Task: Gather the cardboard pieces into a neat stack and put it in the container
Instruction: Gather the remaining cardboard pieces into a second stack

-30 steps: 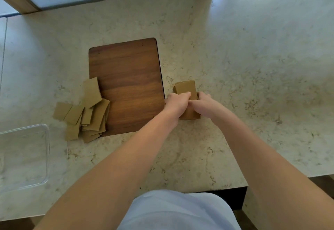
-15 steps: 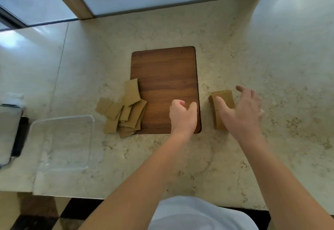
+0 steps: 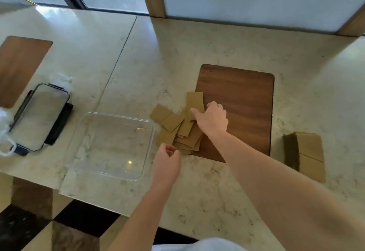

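1. A dark brown rectangular wooden board (image 3: 241, 108) with rounded corners lay flat on the pale marbled stone desk (image 3: 197, 49).
2. A loose, fanned pile of tan rectangular cardboard pieces (image 3: 177, 124) lay on the desk at the board's left edge, with several pieces overlapping the board's near left corner.
3. The right hand (image 3: 212, 118) reached across the board and lay on the pile, thumb stretched along an upper piece and the fingers curled down at the pile's board side; whether it actually gripped a piece could not be told.
4. The left hand (image 3: 167, 162) hovered off the board's near left corner, just at the near edge of the pile, its fingers loosely curled and holding nothing.
5. A squared-up stack of tan cardboard pieces (image 3: 308, 154) sat on the desk just beyond the board's right edge, near its front corner, touched by neither hand.
6. A clear square plastic container (image 3: 79, 152) stood on the desk left of the board, just beyond the loose pile, with nothing visible inside it.
7. A clear lid with dark clips (image 3: 39, 118) lay further left of the board, past the container.
8. A second brown wooden board (image 3: 17, 67) lay far to the left of the first, beyond the lid.
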### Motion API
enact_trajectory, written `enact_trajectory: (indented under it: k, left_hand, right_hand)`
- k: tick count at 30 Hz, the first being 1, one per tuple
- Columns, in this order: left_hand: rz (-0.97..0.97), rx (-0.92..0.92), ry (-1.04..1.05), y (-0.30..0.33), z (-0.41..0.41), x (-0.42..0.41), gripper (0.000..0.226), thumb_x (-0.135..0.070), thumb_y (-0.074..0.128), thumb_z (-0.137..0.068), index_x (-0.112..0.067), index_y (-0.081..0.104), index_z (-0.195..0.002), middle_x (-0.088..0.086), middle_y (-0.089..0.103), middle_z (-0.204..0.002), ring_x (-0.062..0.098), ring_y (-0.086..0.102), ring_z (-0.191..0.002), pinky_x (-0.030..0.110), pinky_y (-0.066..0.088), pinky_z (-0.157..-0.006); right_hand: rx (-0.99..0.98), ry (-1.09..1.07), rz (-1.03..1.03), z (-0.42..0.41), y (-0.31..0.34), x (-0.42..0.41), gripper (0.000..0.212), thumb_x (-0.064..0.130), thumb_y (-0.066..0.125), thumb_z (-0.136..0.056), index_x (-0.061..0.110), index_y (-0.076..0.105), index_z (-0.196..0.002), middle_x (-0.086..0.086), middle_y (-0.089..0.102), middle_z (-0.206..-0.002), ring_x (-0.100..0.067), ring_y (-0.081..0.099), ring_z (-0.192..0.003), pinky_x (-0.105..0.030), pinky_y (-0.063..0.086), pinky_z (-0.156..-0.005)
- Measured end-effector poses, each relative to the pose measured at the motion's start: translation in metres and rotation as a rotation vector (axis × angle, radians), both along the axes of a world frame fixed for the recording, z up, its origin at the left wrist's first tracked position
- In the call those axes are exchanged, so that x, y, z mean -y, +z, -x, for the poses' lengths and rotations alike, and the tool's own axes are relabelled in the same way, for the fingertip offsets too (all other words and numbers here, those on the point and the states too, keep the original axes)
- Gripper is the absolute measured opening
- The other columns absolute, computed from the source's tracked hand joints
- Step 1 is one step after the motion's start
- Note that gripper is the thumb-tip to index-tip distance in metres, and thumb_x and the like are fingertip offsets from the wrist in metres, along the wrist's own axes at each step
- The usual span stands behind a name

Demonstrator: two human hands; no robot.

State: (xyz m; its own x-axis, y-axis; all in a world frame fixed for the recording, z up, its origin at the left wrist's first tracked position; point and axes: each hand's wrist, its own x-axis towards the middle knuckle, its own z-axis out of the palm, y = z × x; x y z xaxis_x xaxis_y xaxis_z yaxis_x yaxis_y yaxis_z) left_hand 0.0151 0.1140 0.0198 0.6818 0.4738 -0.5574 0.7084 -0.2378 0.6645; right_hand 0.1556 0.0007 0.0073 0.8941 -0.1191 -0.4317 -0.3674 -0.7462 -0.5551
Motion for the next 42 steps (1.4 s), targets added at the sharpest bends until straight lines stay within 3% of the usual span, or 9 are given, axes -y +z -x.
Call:
enact_trajectory:
  k: [7, 12, 15, 21, 24, 28, 31, 35, 42]
  left_hand:
    - [0.185, 0.007, -0.004, -0.001, 0.003, -0.011, 0.003, -0.023, 0.058, -0.094, -0.026, 0.059, -0.093, 0.001, 0.064, -0.086, 0.018, 0.061, -0.076, 0.032, 0.048, -0.061]
    - [0.306, 0.065, 0.054, 0.0, -0.012, -0.019, 0.011, -0.028, 0.054, -0.103, -0.023, 0.062, -0.096, 0.001, 0.064, -0.078, 0.012, 0.058, -0.064, 0.03, 0.049, -0.058]
    - [0.466, 0.151, 0.128, 0.004, -0.027, -0.018, 0.022, -0.04, 0.061, -0.101, -0.023, 0.06, -0.116, 0.003, 0.07, -0.096, 0.013, 0.069, -0.08, 0.034, 0.06, -0.075]
    - [0.831, 0.047, 0.269, 0.012, -0.041, -0.011, 0.055, -0.057, 0.06, -0.092, -0.013, 0.064, -0.125, 0.006, 0.076, -0.115, 0.02, 0.075, -0.104, 0.039, 0.059, -0.09]
    - [1.078, 0.025, 0.466, 0.008, -0.035, -0.021, 0.037, -0.037, 0.048, -0.106, -0.012, 0.068, -0.123, 0.014, 0.079, -0.112, 0.032, 0.077, -0.101, 0.044, 0.063, -0.076]
    - [1.284, 0.102, 0.539, -0.001, -0.022, -0.037, 0.027, -0.008, 0.045, -0.108, -0.002, 0.06, -0.13, 0.023, 0.077, -0.113, 0.039, 0.076, -0.099, 0.047, 0.064, -0.073]
    - [1.324, 0.118, 0.517, -0.003, -0.01, -0.037, 0.034, 0.013, 0.045, -0.1, -0.003, 0.061, -0.126, 0.022, 0.078, -0.108, 0.038, 0.077, -0.098, 0.045, 0.065, -0.076]
    - [1.31, 0.141, 0.479, -0.009, 0.003, -0.039, 0.045, 0.026, 0.051, -0.085, 0.004, 0.056, -0.124, 0.02, 0.077, -0.094, 0.031, 0.075, -0.085, 0.038, 0.064, -0.073]
    - [1.289, -0.04, 0.432, -0.006, 0.016, -0.045, 0.059, -0.059, 0.052, -0.1, -0.008, 0.058, -0.129, 0.005, 0.057, -0.075, 0.016, 0.049, -0.063, 0.028, 0.04, -0.055]
  right_hand:
    - [-0.028, 0.03, 0.175, -0.028, -0.022, -0.009, 0.062, 0.059, 0.072, -0.084, 0.014, 0.059, -0.124, -0.008, 0.063, -0.124, -0.034, 0.058, -0.119, -0.051, 0.045, -0.102]
    - [0.113, 0.02, -0.141, 0.005, 0.005, -0.002, 0.027, 0.036, 0.057, -0.102, 0.013, 0.058, -0.114, 0.003, 0.065, -0.092, -0.011, 0.062, -0.076, -0.027, 0.042, -0.058]
    - [0.251, 0.165, -0.11, 0.048, 0.025, -0.006, 0.015, 0.03, 0.053, -0.104, 0.017, 0.058, -0.104, 0.004, 0.066, -0.08, -0.006, 0.06, -0.062, -0.031, 0.044, -0.055]
    - [0.342, 0.503, 0.053, 0.118, 0.041, -0.018, 0.035, 0.024, 0.057, -0.099, 0.023, 0.061, -0.134, 0.01, 0.045, -0.096, -0.003, 0.041, -0.057, -0.015, 0.031, -0.049]
    - [0.158, 0.598, -0.01, 0.114, 0.047, -0.013, 0.054, 0.057, 0.049, -0.093, 0.039, 0.054, -0.144, 0.014, 0.054, -0.104, -0.003, 0.057, -0.077, -0.022, 0.051, -0.066]
    - [0.097, 0.253, -0.212, 0.058, 0.048, -0.01, 0.035, 0.063, 0.048, -0.094, 0.035, 0.068, -0.099, 0.015, 0.069, -0.086, 0.003, 0.065, -0.074, -0.018, 0.049, -0.062]
    - [0.175, 0.293, 0.028, 0.006, 0.027, -0.029, 0.032, 0.044, 0.062, -0.096, 0.022, 0.067, -0.119, 0.003, 0.067, -0.112, -0.016, 0.063, -0.105, -0.03, 0.05, -0.079]
    - [0.031, 0.645, 0.402, -0.02, -0.003, -0.076, 0.079, 0.067, 0.067, -0.084, 0.018, 0.053, -0.144, -0.012, 0.05, -0.145, -0.036, 0.04, -0.136, -0.054, 0.035, -0.109]
    - [0.099, 0.536, 0.365, -0.014, -0.024, -0.097, 0.083, 0.06, 0.074, -0.081, 0.01, 0.047, -0.141, -0.014, 0.053, -0.14, -0.038, 0.044, -0.135, -0.056, 0.03, -0.11]
